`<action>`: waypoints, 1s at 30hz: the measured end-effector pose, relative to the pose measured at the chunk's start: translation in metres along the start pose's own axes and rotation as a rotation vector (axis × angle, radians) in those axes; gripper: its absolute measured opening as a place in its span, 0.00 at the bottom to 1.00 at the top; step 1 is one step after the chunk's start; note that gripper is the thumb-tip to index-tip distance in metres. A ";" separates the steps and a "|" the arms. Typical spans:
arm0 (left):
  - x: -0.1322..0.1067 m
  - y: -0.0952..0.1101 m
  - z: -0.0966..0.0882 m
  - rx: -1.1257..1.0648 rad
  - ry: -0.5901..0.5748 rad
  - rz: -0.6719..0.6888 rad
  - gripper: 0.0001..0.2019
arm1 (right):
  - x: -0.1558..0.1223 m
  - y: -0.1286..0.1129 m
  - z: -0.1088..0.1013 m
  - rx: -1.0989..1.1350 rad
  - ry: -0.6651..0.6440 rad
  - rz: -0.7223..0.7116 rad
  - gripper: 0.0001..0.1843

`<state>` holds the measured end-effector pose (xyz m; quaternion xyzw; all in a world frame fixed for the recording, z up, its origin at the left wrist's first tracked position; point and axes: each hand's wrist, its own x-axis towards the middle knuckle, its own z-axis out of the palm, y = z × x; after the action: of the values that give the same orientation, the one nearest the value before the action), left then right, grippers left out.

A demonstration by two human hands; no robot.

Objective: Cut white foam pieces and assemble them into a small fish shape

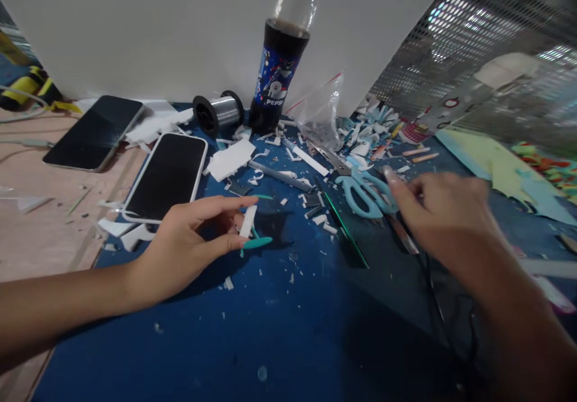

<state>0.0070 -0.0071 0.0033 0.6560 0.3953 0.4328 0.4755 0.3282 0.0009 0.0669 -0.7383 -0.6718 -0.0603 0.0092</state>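
Observation:
My left hand (184, 243) pinches a small craft piece between thumb and fingers. The piece has a white strip (248, 222) and teal, leaf-shaped parts (258, 243) at its ends, held just above the blue table surface. Out to the right, my right hand (446, 210) is blurred, its thumb stretched toward the handles of light blue scissors (360, 191). Its other fingers curl out of sight, so whether it holds anything is hidden. Beneath it lies a flat metal blade-like strip (403, 235). A thin dark piece with a bright green edge (345, 231) rests left of the scissors.
Two phones, one dark (97, 131) and one white-cased (166, 173), lie at left. Behind stand a wire spool (219, 113) and a Pepsi bottle (279, 71). White and blue scraps (369, 125) pile near a plastic bag (320, 113). A dark cable (433, 288) trails at right.

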 end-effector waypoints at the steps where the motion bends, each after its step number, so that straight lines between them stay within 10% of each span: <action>1: 0.000 0.000 0.000 -0.026 -0.006 0.002 0.21 | -0.003 -0.015 -0.004 0.035 -0.015 -0.018 0.28; 7: -0.001 -0.002 -0.002 -0.224 -0.146 -0.022 0.24 | -0.014 -0.099 -0.003 0.932 -0.433 -0.375 0.26; 12: -0.002 -0.004 -0.003 -0.343 -0.212 0.030 0.25 | -0.014 -0.129 0.010 1.266 -0.636 -0.378 0.23; 25: -0.001 -0.002 -0.003 -0.304 -0.268 -0.023 0.19 | -0.016 -0.137 0.012 1.473 -0.721 -0.254 0.22; 30: -0.006 0.003 -0.006 -0.017 -0.022 0.183 0.22 | -0.015 -0.130 0.012 1.338 -0.593 -0.283 0.24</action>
<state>-0.0003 -0.0116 0.0063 0.6899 0.3249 0.4706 0.4439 0.1991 -0.0002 0.0447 -0.4666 -0.6280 0.5626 0.2671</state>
